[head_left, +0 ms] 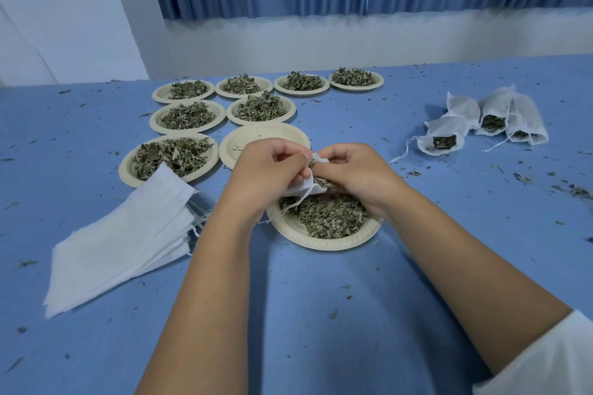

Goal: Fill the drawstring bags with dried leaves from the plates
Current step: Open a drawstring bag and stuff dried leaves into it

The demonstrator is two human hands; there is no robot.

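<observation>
A small white drawstring bag [305,187] hangs above a cream plate [296,232] heaped with dried leaves [330,216]. My left hand [268,170] grips the bag's mouth edge. My right hand [354,171] pinches a clump of leaves at the bag's opening. The bag's string dangles onto the leaf pile. Most of the bag is hidden between the two hands.
Several cream plates of dried leaves [175,155] sit behind, one plate [266,138] holding almost nothing. A stack of flat white bags [125,240] lies at left. Several filled bags [481,122] lie at right. Leaf crumbs dot the blue table [321,314].
</observation>
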